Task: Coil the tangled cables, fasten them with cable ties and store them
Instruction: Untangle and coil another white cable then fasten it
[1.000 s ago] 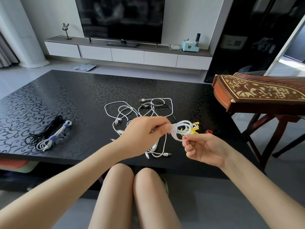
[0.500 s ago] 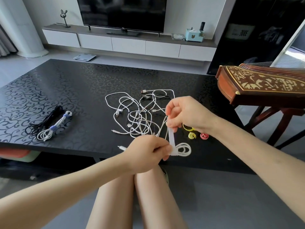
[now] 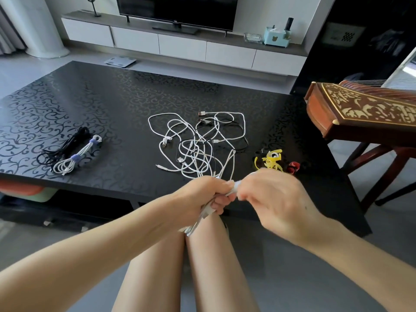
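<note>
My left hand (image 3: 202, 199) grips a folded white cable bundle (image 3: 200, 218) over the near edge of the black table (image 3: 112, 104); the bundle's loops hang down past my knees. My right hand (image 3: 274, 199) pinches a white tie strip (image 3: 234, 188) against the top of that bundle, right beside my left fingers. A tangle of white and black cables (image 3: 198, 145) lies at the table's middle, and strands from it run towards my hands. Yellow ties (image 3: 271, 159) and a red tie (image 3: 292, 166) lie on the table to the right.
Two tied bundles, one black (image 3: 65, 147) and one white with purple ties (image 3: 76, 157), lie at the table's left. A wooden zither on a stand (image 3: 364, 113) stands close on the right. A TV cabinet (image 3: 180, 43) runs along the far wall.
My right hand came down from above the tangle to meet my left hand. The white bundle, looped out to the right before, now hangs below my left fist.
</note>
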